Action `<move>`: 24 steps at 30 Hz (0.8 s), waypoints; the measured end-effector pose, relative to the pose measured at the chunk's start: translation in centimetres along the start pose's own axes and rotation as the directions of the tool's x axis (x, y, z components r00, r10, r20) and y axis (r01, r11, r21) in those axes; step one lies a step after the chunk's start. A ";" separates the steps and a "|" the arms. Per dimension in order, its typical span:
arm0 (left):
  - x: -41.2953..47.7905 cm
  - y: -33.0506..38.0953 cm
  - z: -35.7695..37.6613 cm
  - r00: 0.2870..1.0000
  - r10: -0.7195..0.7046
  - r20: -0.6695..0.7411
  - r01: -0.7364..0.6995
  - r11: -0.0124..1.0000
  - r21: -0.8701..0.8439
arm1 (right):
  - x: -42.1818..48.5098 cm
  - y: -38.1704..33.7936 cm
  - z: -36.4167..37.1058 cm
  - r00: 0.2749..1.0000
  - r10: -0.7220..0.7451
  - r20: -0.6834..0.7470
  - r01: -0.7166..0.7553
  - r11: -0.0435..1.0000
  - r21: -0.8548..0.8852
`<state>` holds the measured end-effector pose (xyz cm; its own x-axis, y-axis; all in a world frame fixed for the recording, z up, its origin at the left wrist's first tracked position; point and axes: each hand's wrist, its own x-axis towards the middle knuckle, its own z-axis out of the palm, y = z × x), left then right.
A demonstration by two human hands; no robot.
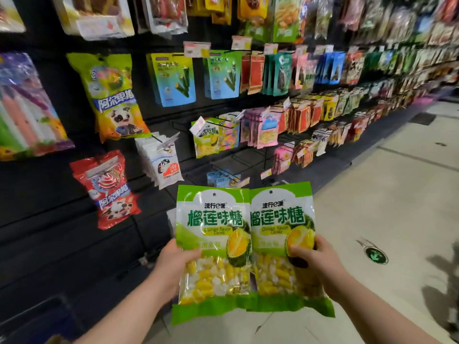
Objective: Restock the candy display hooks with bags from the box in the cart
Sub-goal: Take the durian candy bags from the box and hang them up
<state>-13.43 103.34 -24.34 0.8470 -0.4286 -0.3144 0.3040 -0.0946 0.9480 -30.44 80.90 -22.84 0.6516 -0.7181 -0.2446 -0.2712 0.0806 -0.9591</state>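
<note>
My left hand [173, 264] grips one candy bag [213, 232] at left edge, right hand [315, 259] grips other bag [280, 224] at right edge. Both up before rack [49, 194]. Bags look soft, slippy, heavy at bottom. Best hold sides, keep top hole [214, 194] free.

- Single view: a wide-angle camera worn on the head, facing forward and down.
- Landmark: the black display wall [37, 232]. The camera stands close before it and looks obliquely along it. The wall fills the left and top of the frame and recedes to the upper right, where it blurs.
- Nearest field: the left hand [171, 263] and right hand [320, 261], forearms entering from the bottom edge, hold the durian candy bags [213, 244] just out from the wall's lower panels.
- The floor [385, 194] lies to the right of the wall.
</note>
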 end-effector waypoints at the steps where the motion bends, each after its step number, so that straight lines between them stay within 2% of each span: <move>1: 0.4 0.2 0.6 1.000 0.009 0.014 -0.010 1.000 0.007 | 0.3 -0.1 -0.5 1.000 -0.002 -0.011 0.002 1.000 0.008; 11: 7.4 2.7 7.3 0.987 0.058 0.147 -0.052 0.997 -0.050 | 7.0 -1.8 -4.8 0.992 -0.010 -0.122 0.015 0.999 0.039; 24: 23.1 7.2 11.9 0.990 0.033 0.141 -0.021 0.996 -0.087 | 22.9 -6.3 -4.3 0.994 -0.027 -0.106 0.033 0.998 0.049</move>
<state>3.10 82.10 -24.21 0.7868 -0.5536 -0.2728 0.3230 -0.0072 0.9464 -16.91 60.97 -21.78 0.5799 -0.7893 -0.2018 -0.2148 0.0908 -0.9724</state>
